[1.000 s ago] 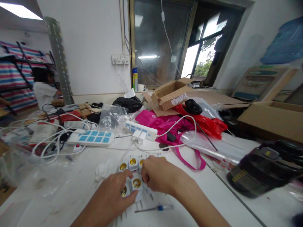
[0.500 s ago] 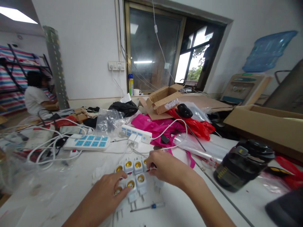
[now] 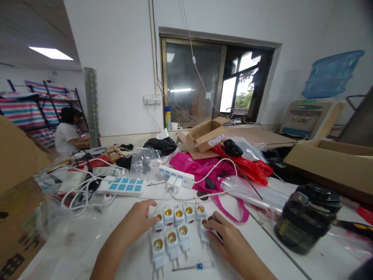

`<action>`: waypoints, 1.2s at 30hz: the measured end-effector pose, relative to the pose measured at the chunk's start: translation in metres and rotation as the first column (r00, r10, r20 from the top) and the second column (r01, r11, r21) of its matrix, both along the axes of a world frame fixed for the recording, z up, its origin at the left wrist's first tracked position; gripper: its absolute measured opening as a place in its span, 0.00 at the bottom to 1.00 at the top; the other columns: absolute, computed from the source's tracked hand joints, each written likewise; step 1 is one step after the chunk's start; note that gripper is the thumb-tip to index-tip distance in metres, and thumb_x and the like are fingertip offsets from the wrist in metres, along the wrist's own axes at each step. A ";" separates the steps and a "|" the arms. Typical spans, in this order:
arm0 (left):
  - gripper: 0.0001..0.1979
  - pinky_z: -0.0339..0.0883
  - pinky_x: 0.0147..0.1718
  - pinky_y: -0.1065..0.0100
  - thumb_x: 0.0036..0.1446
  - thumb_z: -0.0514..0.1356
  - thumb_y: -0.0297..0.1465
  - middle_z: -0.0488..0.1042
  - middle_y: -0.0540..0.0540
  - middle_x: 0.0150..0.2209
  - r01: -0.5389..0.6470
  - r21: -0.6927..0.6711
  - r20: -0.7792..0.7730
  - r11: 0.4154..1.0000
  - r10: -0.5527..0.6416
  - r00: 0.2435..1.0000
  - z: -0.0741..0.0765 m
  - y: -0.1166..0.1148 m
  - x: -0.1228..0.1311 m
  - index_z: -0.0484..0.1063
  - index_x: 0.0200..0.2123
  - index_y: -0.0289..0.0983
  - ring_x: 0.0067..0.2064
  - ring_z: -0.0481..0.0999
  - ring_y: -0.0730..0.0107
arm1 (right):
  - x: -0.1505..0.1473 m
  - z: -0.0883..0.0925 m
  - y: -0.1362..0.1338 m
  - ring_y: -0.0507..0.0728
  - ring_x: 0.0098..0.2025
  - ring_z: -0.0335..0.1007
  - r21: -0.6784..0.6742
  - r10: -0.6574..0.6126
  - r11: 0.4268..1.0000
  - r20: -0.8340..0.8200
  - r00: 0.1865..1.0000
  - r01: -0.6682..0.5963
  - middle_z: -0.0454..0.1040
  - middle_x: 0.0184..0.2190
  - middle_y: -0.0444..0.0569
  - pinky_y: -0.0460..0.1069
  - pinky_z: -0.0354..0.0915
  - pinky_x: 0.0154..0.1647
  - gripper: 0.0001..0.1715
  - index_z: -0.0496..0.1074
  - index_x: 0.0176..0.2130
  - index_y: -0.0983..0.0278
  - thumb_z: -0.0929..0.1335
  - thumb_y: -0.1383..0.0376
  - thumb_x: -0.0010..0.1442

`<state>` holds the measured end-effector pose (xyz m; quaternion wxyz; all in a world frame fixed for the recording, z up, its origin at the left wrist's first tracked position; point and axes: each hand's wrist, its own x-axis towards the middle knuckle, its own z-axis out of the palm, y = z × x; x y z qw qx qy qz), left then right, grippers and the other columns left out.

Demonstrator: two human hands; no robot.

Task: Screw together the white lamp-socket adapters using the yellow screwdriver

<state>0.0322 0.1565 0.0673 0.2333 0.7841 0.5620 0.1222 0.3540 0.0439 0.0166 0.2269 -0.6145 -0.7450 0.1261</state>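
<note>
White plug-in lamp holders with gold-coloured sockets (image 3: 172,238) lie in two rows on the white table, their pins pointing outward. My left hand (image 3: 140,219) is at the left end of the far row, thumb and forefinger apart. Its thumb touches the leftmost lamp holder (image 3: 157,224). At the right end of the near row, my right hand (image 3: 223,231) has its fingertips closed on the edge of a lamp holder (image 3: 203,233). Something dark shows between those fingers; I cannot make out what. A screwdriver with a blue and clear handle (image 3: 199,266) lies in front of the near row.
Power strips (image 3: 121,189) and white cables are behind the rows. Farther back are a pink bag (image 3: 189,161), a red bag (image 3: 253,169) and a small carton (image 3: 206,136). A dark bottle (image 3: 307,217) stands at the right. A person (image 3: 67,132) sits far left.
My right hand has moved off the far row to the near row's right end. My left hand has shifted from the near row to the far row's left end. The view has tilted up.
</note>
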 end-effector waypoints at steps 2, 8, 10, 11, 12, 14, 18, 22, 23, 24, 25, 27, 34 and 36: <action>0.26 0.61 0.42 0.64 0.60 0.67 0.35 0.75 0.46 0.38 -0.005 -0.043 0.014 0.999 0.005 1.000 -0.009 0.005 0.001 0.79 0.61 0.36 0.43 0.76 0.56 | 0.001 -0.015 -0.001 0.59 0.48 0.84 0.155 0.037 0.987 -0.015 0.999 -0.034 0.80 0.47 0.55 0.49 0.78 0.49 0.21 0.82 0.50 0.59 0.60 0.66 0.77; 0.25 0.63 0.44 0.64 0.56 0.69 0.35 0.77 0.44 0.42 -0.003 -0.085 0.022 0.996 0.005 1.000 -0.021 0.009 0.002 0.82 0.57 0.39 0.45 0.76 0.55 | 0.017 -0.040 -0.006 0.58 0.49 0.87 0.564 0.032 0.822 0.083 0.996 -0.073 0.83 0.51 0.58 0.45 0.80 0.49 0.20 0.81 0.57 0.57 0.63 0.68 0.76; 0.24 0.63 0.44 0.65 0.54 0.70 0.35 0.77 0.46 0.39 -0.001 -0.087 0.033 0.996 0.004 0.999 -0.022 0.009 0.002 0.83 0.55 0.38 0.43 0.76 0.56 | 0.021 -0.040 -0.006 0.58 0.49 0.87 0.615 0.023 0.785 0.084 0.996 -0.070 0.83 0.51 0.57 0.45 0.80 0.48 0.19 0.81 0.57 0.57 0.65 0.68 0.76; 0.23 0.63 0.43 0.65 0.54 0.70 0.35 0.77 0.47 0.37 -0.001 -0.093 0.037 0.996 0.005 0.999 -0.023 0.008 0.003 0.83 0.54 0.38 0.42 0.76 0.57 | 0.022 -0.040 -0.006 0.59 0.49 0.88 0.626 0.019 0.777 0.074 0.997 -0.061 0.83 0.52 0.57 0.45 0.80 0.48 0.18 0.81 0.57 0.57 0.65 0.68 0.75; 0.23 0.63 0.42 0.65 0.53 0.70 0.35 0.76 0.48 0.36 -0.001 -0.099 0.040 0.995 0.005 0.999 -0.024 0.008 0.003 0.83 0.53 0.38 0.41 0.75 0.57 | 0.023 -0.040 -0.006 0.59 0.49 0.88 0.631 0.012 0.774 0.059 0.998 -0.047 0.83 0.52 0.57 0.46 0.81 0.49 0.18 0.81 0.57 0.56 0.66 0.68 0.75; 0.22 0.61 0.40 0.66 0.54 0.69 0.35 0.74 0.49 0.34 0.003 -0.103 0.044 0.995 0.001 0.999 -0.024 0.007 0.004 0.83 0.52 0.38 0.40 0.74 0.58 | 0.025 -0.041 -0.007 0.60 0.50 0.88 0.618 0.004 0.786 0.040 0.999 -0.028 0.83 0.53 0.57 0.47 0.81 0.50 0.19 0.81 0.58 0.55 0.67 0.68 0.74; 0.21 0.55 0.36 0.66 0.56 0.69 0.36 0.69 0.52 0.31 0.026 -0.062 0.054 0.998 -0.023 0.998 -0.013 0.005 0.000 0.83 0.52 0.37 0.36 0.71 0.61 | 0.027 -0.045 -0.011 0.61 0.54 0.86 0.576 -0.017 0.818 0.006 1.000 0.011 0.82 0.55 0.58 0.49 0.82 0.51 0.23 0.80 0.62 0.53 0.67 0.69 0.74; 0.27 0.50 0.34 0.65 0.60 0.66 0.46 0.61 0.55 0.28 0.037 -0.009 0.126 0.999 -0.036 0.991 0.011 0.000 -0.006 0.81 0.57 0.36 0.32 0.64 0.65 | 0.028 -0.045 -0.013 0.59 0.53 0.85 0.627 -0.031 0.778 -0.032 0.999 0.044 0.80 0.53 0.60 0.48 0.81 0.50 0.23 0.80 0.61 0.56 0.66 0.71 0.74; 0.29 0.50 0.34 0.65 0.60 0.66 0.49 0.60 0.56 0.28 0.039 -0.001 0.141 0.999 -0.038 0.989 0.018 -0.001 -0.008 0.81 0.57 0.36 0.32 0.63 0.65 | 0.028 -0.045 -0.014 0.59 0.53 0.85 0.641 -0.036 0.766 -0.029 0.999 0.046 0.79 0.52 0.60 0.48 0.81 0.50 0.22 0.79 0.61 0.56 0.67 0.71 0.74; 0.30 0.50 0.34 0.65 0.60 0.66 0.50 0.59 0.56 0.28 0.033 0.012 0.148 0.999 -0.035 0.988 0.024 -0.002 -0.010 0.81 0.57 0.36 0.32 0.63 0.65 | 0.028 -0.044 -0.014 0.59 0.53 0.85 0.648 -0.038 0.760 -0.023 0.999 0.044 0.79 0.52 0.60 0.47 0.80 0.50 0.22 0.79 0.61 0.56 0.67 0.72 0.73; 0.30 0.51 0.35 0.66 0.59 0.66 0.51 0.59 0.56 0.28 0.022 0.029 0.146 0.999 -0.026 0.989 0.029 -0.003 -0.012 0.81 0.56 0.36 0.32 0.62 0.65 | 0.028 -0.044 -0.013 0.58 0.52 0.85 0.647 -0.038 0.762 -0.014 0.999 0.039 0.78 0.52 0.60 0.47 0.80 0.50 0.22 0.78 0.61 0.56 0.67 0.72 0.73; 0.30 0.51 0.35 0.66 0.59 0.65 0.49 0.57 0.56 0.27 -0.015 0.076 0.137 0.997 0.005 0.991 0.036 -0.005 -0.016 0.81 0.57 0.36 0.32 0.62 0.65 | 0.026 -0.043 -0.013 0.57 0.51 0.85 0.639 -0.032 0.769 -0.004 0.999 0.027 0.78 0.51 0.59 0.46 0.80 0.50 0.21 0.78 0.61 0.56 0.67 0.72 0.74; 0.31 0.49 0.33 0.66 0.58 0.67 0.50 0.57 0.57 0.27 -0.009 0.018 0.176 1.000 0.006 0.984 0.034 -0.005 -0.023 0.80 0.57 0.36 0.30 0.60 0.67 | 0.019 -0.041 -0.009 0.57 0.51 0.86 0.544 0.038 0.839 -0.018 0.999 -0.022 0.80 0.52 0.57 0.45 0.79 0.50 0.18 0.79 0.58 0.56 0.66 0.70 0.74; 0.30 0.50 0.33 0.65 0.56 0.68 0.49 0.58 0.57 0.27 0.020 -0.046 0.179 0.999 -0.011 0.984 0.025 -0.004 -0.019 0.80 0.56 0.36 0.30 0.60 0.67 | 0.016 -0.038 -0.009 0.58 0.51 0.86 0.499 0.071 0.865 -0.013 0.997 -0.056 0.81 0.52 0.57 0.45 0.80 0.51 0.18 0.79 0.57 0.56 0.65 0.70 0.75</action>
